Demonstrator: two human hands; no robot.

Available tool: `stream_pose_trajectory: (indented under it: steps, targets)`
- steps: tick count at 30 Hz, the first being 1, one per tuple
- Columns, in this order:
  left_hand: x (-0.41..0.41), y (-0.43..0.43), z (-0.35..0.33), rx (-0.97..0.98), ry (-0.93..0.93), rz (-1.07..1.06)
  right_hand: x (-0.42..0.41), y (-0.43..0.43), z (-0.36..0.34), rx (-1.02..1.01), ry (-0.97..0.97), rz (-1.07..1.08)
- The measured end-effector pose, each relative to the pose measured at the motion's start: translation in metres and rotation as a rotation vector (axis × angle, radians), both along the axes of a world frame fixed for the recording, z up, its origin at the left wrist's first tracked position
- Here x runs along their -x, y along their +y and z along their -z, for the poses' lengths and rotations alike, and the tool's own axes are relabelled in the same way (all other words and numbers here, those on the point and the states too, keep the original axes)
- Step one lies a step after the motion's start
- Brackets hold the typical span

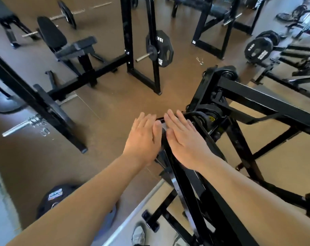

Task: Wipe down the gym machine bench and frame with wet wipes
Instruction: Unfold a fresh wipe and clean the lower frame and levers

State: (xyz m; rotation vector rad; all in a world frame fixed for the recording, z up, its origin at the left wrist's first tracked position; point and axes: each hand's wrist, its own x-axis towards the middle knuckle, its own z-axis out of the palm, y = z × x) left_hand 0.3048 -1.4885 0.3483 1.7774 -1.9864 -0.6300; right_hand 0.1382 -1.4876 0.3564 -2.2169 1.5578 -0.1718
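Note:
A black steel machine frame [253, 96] fills the lower right, its slanted bar [184, 189] running down toward my feet. My left hand [141, 139] and my right hand [184, 139] are stretched out side by side over the top end of that bar, fingers straight and flat, palms down. A sliver of something white [164, 127], maybe a wipe, shows between the two hands. I cannot tell whether the palms touch the bar. No bench pad of this machine is in view.
A black seat bench [65, 43] stands at the back left. A rack with a 15 kg plate [159, 48] rises in the middle. Loaded barbell ends [24, 125] lie left, a weight plate [56, 197] on the brown floor below, more plates [258, 48] right.

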Motion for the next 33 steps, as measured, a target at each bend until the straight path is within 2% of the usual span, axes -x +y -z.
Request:
stream_pose_trajectory:
  steps: [4,7,11,13,16,18,20,21,24,25,27,31,33]
  targets:
    - [0.001,-0.001,0.007,0.046,0.059,-0.021,0.018,-0.047,0.002,-0.106,0.137,0.068]
    - [0.001,-0.001,0.009,0.038,0.094,-0.021,0.016,-0.068,-0.002,-0.131,0.186,0.012]
    - [0.001,-0.001,0.011,0.064,0.147,-0.03,0.004,-0.051,0.004,0.018,0.024,-0.159]
    - [0.001,-0.002,0.013,0.08,0.166,-0.037,0.005,-0.044,0.01,0.066,-0.091,-0.158]
    - [0.001,-0.001,0.015,0.12,0.181,-0.047,0.007,-0.063,-0.005,0.122,-0.277,0.108]
    - [0.001,0.0,0.014,0.138,0.196,-0.05,0.01,-0.09,-0.024,0.258,-0.311,0.306]
    - [0.002,0.0,0.014,0.14,0.212,-0.051,0.007,-0.11,-0.039,0.322,-0.204,0.274]
    - [0.003,0.0,0.015,0.143,0.22,-0.052,0.003,-0.114,-0.04,0.232,-0.162,0.18]
    - [0.004,0.001,0.016,0.171,0.236,-0.058,-0.016,-0.106,-0.02,-0.357,-0.107,-0.119]
    - [0.004,0.001,0.017,0.174,0.238,-0.059,-0.019,-0.105,-0.009,-0.44,-0.063,-0.209]
    - [0.004,0.0,0.017,0.18,0.235,-0.053,-0.013,-0.115,0.003,-0.45,0.022,-0.285]
    - [0.004,0.0,0.014,0.188,0.23,-0.045,0.026,-0.151,0.005,-0.409,0.469,-0.276]
    - [0.005,0.0,0.014,0.181,0.243,-0.049,0.034,-0.153,0.004,-0.401,0.501,-0.243]
